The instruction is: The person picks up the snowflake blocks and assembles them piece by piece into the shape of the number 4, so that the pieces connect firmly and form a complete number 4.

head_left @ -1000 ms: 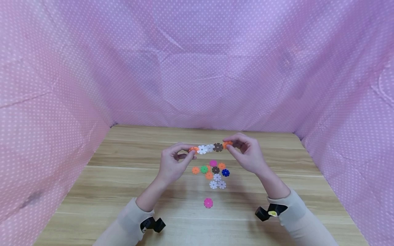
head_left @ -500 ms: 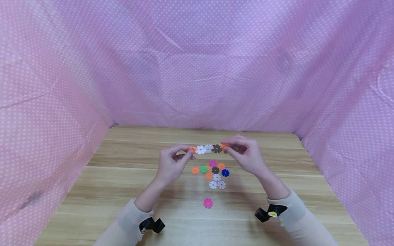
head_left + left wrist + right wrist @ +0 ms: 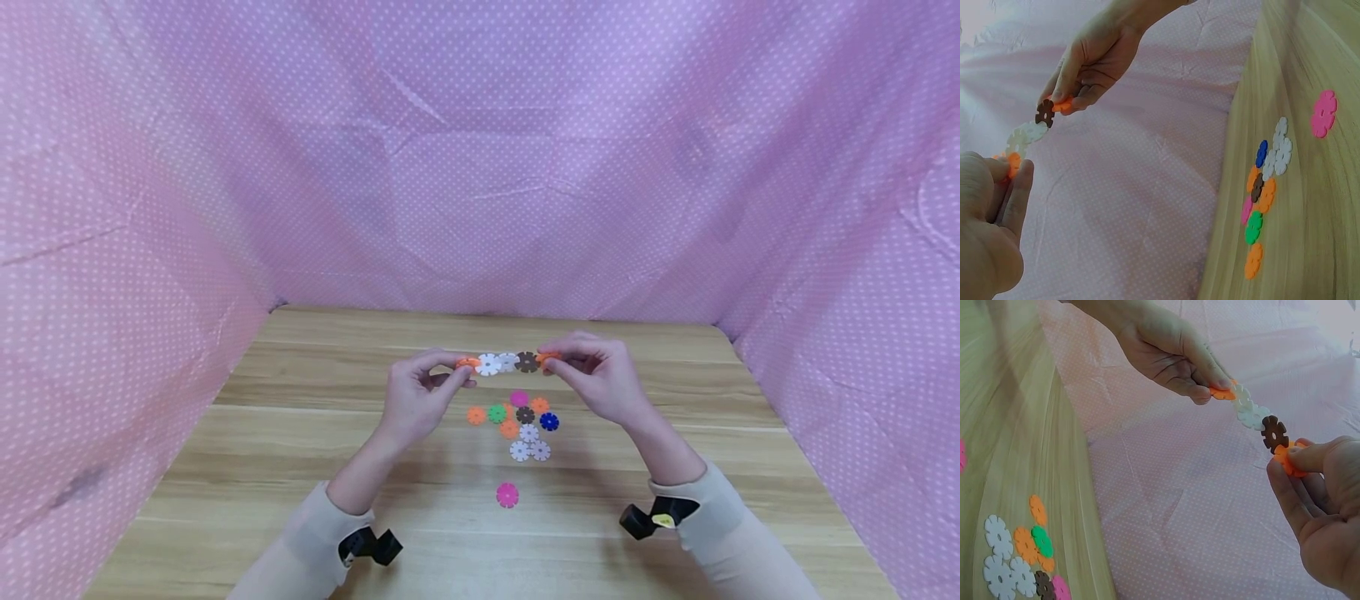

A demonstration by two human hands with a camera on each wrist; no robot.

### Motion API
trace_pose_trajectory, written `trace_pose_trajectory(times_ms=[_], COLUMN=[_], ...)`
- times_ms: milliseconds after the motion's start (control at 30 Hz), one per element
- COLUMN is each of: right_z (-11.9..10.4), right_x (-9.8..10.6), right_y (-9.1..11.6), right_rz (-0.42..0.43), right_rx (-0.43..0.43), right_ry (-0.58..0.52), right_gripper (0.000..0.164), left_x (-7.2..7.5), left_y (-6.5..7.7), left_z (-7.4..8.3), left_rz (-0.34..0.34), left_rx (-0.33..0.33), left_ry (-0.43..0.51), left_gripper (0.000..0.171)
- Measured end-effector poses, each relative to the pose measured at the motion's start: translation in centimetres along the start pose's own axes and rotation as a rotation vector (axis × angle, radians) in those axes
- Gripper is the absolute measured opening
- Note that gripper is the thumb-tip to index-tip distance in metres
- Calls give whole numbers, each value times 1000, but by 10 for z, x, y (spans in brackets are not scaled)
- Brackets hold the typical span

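A short chain of flower-shaped plastic discs [image 3: 507, 362] hangs in the air between my two hands: orange, white, white, brown, orange. My left hand [image 3: 420, 400] pinches the orange disc [image 3: 1013, 164] at the chain's left end. My right hand [image 3: 600, 379] pinches the orange disc [image 3: 1286, 460] at the right end, next to the brown disc [image 3: 1273, 432]. Below the chain, a loose pile of discs [image 3: 517, 421] in several colours lies on the wooden table [image 3: 300, 467].
A single pink disc [image 3: 507, 495] lies apart, nearer to me than the pile. Pink dotted cloth [image 3: 480, 167] walls the table at the back and on both sides. Black wrist mounts [image 3: 371, 547] sit on both sleeves.
The chain and both hands have shifted slightly left and down; the grips at both ends are unchanged.
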State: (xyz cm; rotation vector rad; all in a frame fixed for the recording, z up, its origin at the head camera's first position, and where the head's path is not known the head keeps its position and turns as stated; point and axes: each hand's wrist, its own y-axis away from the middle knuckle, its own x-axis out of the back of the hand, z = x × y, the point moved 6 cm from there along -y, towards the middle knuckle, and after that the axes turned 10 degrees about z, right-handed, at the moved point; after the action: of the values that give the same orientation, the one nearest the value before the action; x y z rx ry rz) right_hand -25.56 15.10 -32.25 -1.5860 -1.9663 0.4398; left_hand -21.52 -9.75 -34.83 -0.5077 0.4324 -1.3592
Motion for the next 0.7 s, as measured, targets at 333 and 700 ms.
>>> trace_pose_trajectory(times_ms=[333, 700], right_z=[1, -3], right_x=[3, 3], right_y=[2, 1], right_rz=[-28, -19], right_rx=[8, 25], right_ry=[-3, -78], right_gripper=[17, 18], left_x=[-4, -6], left_y=[2, -1], left_z=[2, 4], left_rz=[-38, 8], left_rx=[-35, -55], left_ry=[-51, -18], left_gripper=[10, 9])
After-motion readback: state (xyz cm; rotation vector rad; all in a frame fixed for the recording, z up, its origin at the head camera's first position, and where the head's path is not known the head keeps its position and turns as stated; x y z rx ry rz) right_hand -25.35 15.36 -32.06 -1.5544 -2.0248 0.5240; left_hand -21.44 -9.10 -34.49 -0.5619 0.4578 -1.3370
